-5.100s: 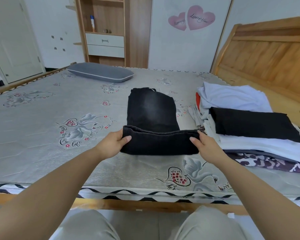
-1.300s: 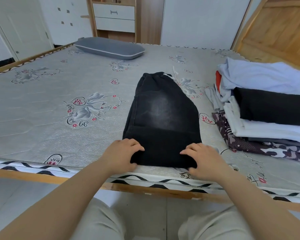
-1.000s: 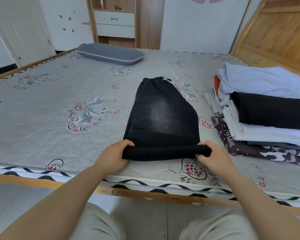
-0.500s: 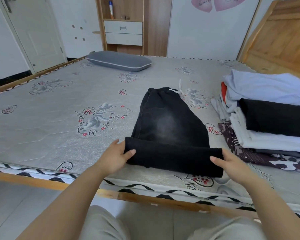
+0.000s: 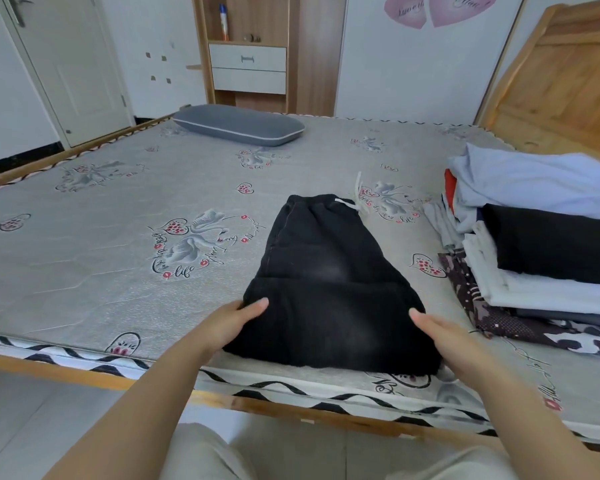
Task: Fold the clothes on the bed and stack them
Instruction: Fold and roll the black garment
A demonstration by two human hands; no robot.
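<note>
So the black pants (image 5: 326, 289) sit at the bed's (image 5: 118, 271) near edge; left hand (image 5: 229, 323) and right hand (image 5: 444, 336) pinch the folded hem's corners, keeping that fold square

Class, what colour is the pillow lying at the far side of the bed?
Grey pillow with a thin pale piping line, seen in the head view.
</note>
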